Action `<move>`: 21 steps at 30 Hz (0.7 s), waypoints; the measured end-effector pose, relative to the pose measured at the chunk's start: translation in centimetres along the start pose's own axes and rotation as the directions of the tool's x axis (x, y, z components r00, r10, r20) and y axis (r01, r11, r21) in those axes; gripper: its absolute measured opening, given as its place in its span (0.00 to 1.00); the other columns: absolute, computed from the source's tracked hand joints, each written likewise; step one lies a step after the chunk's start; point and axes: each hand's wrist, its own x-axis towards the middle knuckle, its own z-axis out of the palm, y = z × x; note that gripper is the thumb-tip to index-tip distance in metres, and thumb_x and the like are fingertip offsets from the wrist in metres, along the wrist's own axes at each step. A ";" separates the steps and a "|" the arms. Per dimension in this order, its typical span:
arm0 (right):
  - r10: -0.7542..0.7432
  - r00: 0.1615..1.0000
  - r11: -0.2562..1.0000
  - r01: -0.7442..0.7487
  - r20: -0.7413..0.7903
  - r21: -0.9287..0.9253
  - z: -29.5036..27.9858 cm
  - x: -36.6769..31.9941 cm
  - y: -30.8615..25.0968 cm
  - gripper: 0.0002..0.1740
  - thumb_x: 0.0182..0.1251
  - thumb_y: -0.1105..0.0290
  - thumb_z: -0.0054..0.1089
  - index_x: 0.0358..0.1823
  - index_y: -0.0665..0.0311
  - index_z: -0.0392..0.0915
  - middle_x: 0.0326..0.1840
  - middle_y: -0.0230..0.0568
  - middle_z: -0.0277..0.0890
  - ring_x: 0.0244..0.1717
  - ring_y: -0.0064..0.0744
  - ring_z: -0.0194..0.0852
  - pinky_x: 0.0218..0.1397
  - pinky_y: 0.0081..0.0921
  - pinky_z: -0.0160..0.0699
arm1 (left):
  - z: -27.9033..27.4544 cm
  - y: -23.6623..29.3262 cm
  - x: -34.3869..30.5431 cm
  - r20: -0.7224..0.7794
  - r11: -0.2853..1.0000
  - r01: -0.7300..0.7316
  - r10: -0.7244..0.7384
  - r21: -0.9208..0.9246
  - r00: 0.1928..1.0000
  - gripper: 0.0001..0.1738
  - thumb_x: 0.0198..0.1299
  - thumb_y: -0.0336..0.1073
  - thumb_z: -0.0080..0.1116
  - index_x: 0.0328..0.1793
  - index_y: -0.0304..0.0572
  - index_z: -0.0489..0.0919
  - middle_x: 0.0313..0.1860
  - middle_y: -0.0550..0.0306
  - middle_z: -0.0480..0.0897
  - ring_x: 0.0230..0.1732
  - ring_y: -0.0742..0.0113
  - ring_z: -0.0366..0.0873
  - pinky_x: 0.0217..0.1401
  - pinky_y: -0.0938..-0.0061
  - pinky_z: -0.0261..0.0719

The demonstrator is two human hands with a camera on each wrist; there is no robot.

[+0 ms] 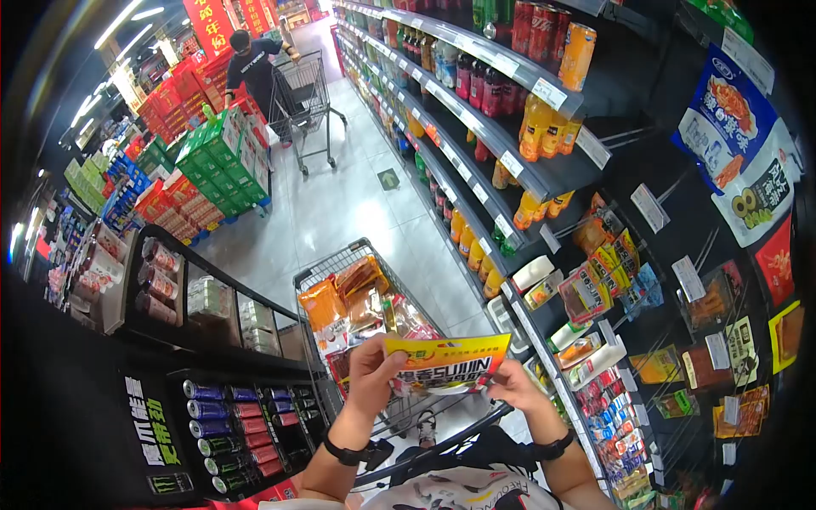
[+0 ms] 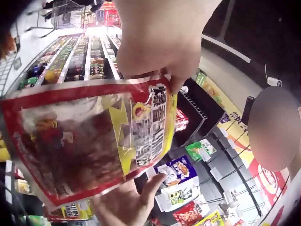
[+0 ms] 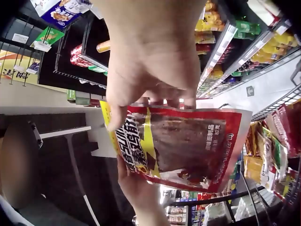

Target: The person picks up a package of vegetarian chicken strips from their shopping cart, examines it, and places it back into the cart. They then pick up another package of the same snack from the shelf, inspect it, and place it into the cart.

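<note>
A food packet with a yellow top band, red border and clear window (image 1: 450,361) (image 2: 75,136) (image 3: 188,146) is held over the cart handle. In the head view my left hand (image 1: 374,374) (image 2: 157,47) grips its left end, thumb on the front face. My right hand (image 1: 520,387) (image 3: 150,75) pinches the right end; the right wrist view has its thumb over the yellow band and its fingers at the red edge. The packet hides parts of both hands' fingers.
The shopping cart (image 1: 340,263) holds several packets. Hanging packets (image 1: 586,293) and drink shelves (image 1: 476,110) line the right side. A can rack (image 1: 238,433) stands at left. Farther up the aisle, a person (image 1: 255,72) stands beside another cart (image 1: 302,102) and stacked green boxes (image 1: 223,161).
</note>
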 end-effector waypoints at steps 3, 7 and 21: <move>0.123 0.988 0.986 -0.133 -0.097 -0.101 0.8 0.2 -0.3 0.20 0.67 0.76 0.67 0.60 0.68 0.77 0.55 0.34 0.81 0.55 0.25 0.77 0.61 0.28 0.76 | 1.9 -0.2 0.8 -0.095 0.997 0.064 -0.068 -0.051 0.993 0.10 0.68 0.30 0.57 0.51 0.34 0.81 0.46 0.59 0.86 0.49 0.76 0.80 0.54 0.79 0.75; 0.230 0.911 0.946 -0.291 -0.341 -0.139 1.4 -0.1 -1.1 0.11 0.71 0.71 0.64 0.51 0.68 0.82 0.43 0.27 0.83 0.42 0.14 0.76 0.46 0.18 0.77 | 3.0 -1.1 1.3 -0.133 0.974 0.188 -0.205 -0.128 0.970 0.14 0.70 0.31 0.55 0.58 0.36 0.79 0.50 0.59 0.85 0.50 0.75 0.80 0.56 0.78 0.75; 0.208 0.864 0.965 -0.257 -0.459 -0.046 0.3 -3.2 -1.8 0.13 0.72 0.67 0.63 0.51 0.69 0.83 0.44 0.28 0.83 0.43 0.16 0.75 0.48 0.20 0.76 | 3.9 -7.4 0.7 -0.006 0.923 0.377 -0.379 -0.083 0.926 0.18 0.68 0.30 0.59 0.62 0.35 0.76 0.53 0.58 0.84 0.51 0.73 0.81 0.57 0.75 0.77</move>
